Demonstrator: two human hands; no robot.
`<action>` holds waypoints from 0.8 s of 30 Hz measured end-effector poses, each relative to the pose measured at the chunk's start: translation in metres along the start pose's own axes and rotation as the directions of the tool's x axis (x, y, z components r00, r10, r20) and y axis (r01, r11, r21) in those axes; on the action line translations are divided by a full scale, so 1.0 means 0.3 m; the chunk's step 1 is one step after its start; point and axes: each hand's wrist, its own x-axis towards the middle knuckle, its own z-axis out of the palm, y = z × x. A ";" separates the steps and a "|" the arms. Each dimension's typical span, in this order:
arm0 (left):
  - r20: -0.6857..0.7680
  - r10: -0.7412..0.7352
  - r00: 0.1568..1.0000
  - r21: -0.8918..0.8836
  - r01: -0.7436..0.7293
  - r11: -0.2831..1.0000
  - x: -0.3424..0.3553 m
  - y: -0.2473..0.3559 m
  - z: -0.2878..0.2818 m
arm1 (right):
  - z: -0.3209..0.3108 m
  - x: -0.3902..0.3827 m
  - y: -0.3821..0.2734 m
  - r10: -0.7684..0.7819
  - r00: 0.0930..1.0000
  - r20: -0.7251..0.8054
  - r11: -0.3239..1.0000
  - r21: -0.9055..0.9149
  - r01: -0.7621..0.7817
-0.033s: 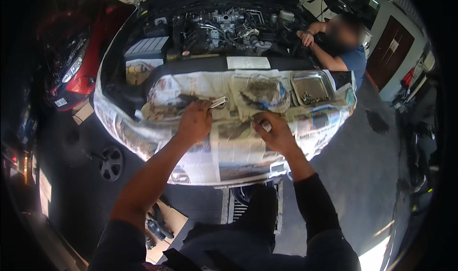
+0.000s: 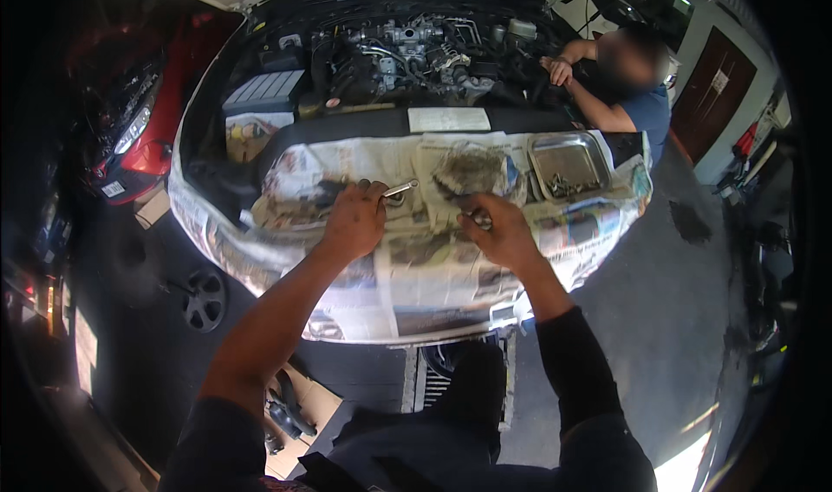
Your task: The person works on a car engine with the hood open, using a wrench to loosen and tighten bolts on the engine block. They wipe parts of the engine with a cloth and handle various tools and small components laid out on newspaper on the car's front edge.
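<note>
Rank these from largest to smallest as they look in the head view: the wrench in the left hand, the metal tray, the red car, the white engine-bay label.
1. Red car
2. Metal tray
3. White engine-bay label
4. Wrench, by its visible part

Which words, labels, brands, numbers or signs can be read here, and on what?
Newspaper: printed text, some large enough to make out, not copied here; the rest too small or blurred.
White label: too small to read.
Door sign: too small.
Red car's plate: too blurred.
Wrench: none visible.
</note>
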 end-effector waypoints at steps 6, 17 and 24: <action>0.192 -0.225 0.955 0.116 0.206 0.972 0.337 -0.050 0.175 | -0.055 0.472 0.390 0.232 0.940 0.249 0.959 -0.219 -0.179; 0.313 -0.648 0.694 -0.010 0.685 0.728 0.583 -0.006 -0.011 | -0.021 0.547 0.507 0.250 0.873 0.419 0.968 -0.133 -0.213; 0.181 -0.603 0.777 0.045 0.606 0.794 0.936 -0.158 -0.041 | -0.024 0.872 0.648 0.011 1.000 -0.021 0.976 -0.218 -0.015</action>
